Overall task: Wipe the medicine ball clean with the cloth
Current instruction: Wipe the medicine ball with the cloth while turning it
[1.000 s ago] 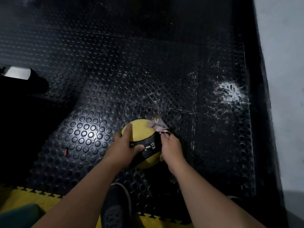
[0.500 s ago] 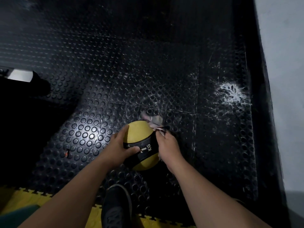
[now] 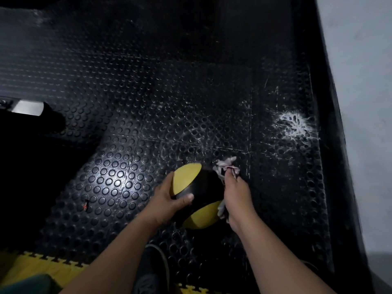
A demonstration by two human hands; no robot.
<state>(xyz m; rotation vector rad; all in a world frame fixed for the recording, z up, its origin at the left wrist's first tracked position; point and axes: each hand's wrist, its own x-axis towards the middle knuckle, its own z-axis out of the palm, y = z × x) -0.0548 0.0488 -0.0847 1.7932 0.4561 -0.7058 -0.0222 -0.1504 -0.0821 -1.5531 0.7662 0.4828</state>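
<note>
- Black studded floor mat (image 3: 148, 102) lies open ahead; a grey wall (image 3: 360, 102) bounds the right.
- Left hand (image 3: 167, 200) grips the medicine ball (image 3: 191, 181) on the mat.
- Right hand (image 3: 235, 194) pinches the cloth (image 3: 226, 166) against the ball's right side.
- Ball has rotated; its KG marking is now hidden.

I can read no text or number anywhere. The black band of the yellow rubber medicine ball (image 3: 192, 181) I hold shows no lettering.

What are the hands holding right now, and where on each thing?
Left hand grips the yellow-and-black medicine ball by its left side, thumb on the black band. Right hand holds the crumpled pale cloth bunched against the ball's right side.
</note>
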